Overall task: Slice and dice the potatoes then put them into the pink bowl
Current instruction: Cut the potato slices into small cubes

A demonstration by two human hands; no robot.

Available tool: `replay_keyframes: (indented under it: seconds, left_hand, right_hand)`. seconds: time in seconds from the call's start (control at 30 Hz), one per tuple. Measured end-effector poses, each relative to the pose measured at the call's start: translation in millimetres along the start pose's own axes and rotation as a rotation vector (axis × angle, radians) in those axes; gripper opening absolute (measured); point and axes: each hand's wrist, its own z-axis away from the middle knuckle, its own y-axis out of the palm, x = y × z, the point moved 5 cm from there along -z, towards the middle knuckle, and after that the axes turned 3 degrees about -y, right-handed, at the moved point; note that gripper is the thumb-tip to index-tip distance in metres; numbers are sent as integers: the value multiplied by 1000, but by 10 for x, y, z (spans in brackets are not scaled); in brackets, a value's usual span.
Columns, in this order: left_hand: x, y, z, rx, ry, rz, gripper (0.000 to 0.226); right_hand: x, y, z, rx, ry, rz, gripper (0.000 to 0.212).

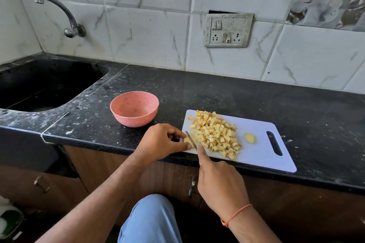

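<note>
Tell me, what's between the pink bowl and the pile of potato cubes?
In the head view, bare black speckled countertop and the white plastic cutting board's edge lie between the round pink bowl and the diced potato pile.

One pink bowl (pixel 134 108), one white cutting board (pixel 262 154), one knife (pixel 191 141), one heap of diced potato (pixel 214 134), one uncut potato piece (pixel 187 140), one loose slice (pixel 249 138) and two hands.

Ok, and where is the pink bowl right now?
In the head view the pink bowl stands empty on the black counter, left of the white cutting board and right of the sink, just beyond the left hand.
</note>
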Motion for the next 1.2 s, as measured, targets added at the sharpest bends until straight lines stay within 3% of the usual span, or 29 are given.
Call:
replay_keyframes:
  seconds: [0.23, 0.57, 0.93, 1.2]
  left_hand:
    - [-20, 0, 20, -18, -23, -11, 37]
    - [-9, 9, 10, -27, -50, 25, 36]
    - [40, 0, -6, 21, -36, 86, 38]
    - [45, -16, -2, 37, -20, 66, 33]
  right_hand:
    - [25, 48, -144, 44, -34, 41, 62]
    - [-129, -133, 431, 136, -29, 29, 72]
    - [-355, -85, 387, -13, 44, -167, 64]
    - [-179, -56, 209, -32, 0, -91, 60]
